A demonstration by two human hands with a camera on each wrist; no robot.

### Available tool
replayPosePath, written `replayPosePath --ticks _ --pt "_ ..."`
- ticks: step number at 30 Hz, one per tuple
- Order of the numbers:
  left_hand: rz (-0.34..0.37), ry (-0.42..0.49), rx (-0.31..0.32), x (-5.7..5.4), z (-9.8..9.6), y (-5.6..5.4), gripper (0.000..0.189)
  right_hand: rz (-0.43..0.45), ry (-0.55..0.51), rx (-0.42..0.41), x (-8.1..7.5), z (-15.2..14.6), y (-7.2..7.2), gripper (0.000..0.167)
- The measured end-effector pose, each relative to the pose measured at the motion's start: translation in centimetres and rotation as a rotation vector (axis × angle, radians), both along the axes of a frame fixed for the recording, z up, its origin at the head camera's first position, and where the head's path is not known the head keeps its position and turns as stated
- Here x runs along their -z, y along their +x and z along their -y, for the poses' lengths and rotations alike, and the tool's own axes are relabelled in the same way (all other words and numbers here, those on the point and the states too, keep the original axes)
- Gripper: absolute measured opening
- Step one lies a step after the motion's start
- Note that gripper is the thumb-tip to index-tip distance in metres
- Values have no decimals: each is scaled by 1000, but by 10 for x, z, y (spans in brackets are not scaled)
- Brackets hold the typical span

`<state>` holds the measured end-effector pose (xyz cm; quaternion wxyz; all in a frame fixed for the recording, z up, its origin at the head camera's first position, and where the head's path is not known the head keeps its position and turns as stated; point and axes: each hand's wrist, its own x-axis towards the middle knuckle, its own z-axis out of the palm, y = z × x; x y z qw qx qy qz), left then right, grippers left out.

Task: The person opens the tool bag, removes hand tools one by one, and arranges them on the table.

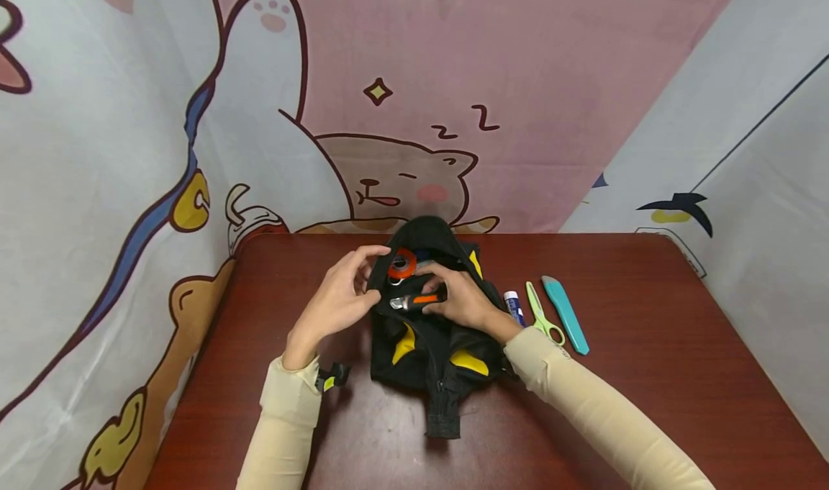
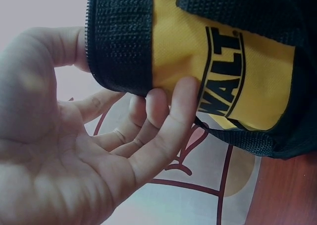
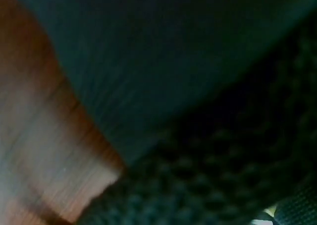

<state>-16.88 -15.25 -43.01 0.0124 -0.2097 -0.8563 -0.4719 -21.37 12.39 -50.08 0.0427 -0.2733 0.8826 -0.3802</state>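
A black and yellow tool bag (image 1: 404,371) sits mid-table with its mouth open. My left hand (image 1: 333,299) holds the left side of its rim; in the left wrist view the thumb is at the zipper edge and the fingertips (image 2: 184,88) are against the yellow outside with black lettering. My right hand (image 1: 463,299) reaches into the mouth, its thumb and fingers around the end of a black and orange tool (image 1: 421,300) with a shiny metal tip. Beside it in the bag is a round orange item (image 1: 402,263). Dark fabric and webbing (image 3: 213,180) fill most of the right wrist view.
Right of the bag lie a glue stick (image 1: 514,306), light green scissors (image 1: 544,314) and a teal cutter-shaped item (image 1: 565,315). A black strap end (image 1: 443,418) hangs toward the table's front. A printed cloth (image 1: 550,80) stands behind the brown table (image 1: 648,375).
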Motion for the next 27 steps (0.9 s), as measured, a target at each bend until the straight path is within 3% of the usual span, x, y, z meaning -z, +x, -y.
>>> replayPosePath --ticks 16,27 --pt "-6 -5 6 0 -1 0 69 -23 -161 22 -22 1 15 65" --pt "5 -1 9 0 -3 1 69 -37 -358 25 -42 -1 25 69"
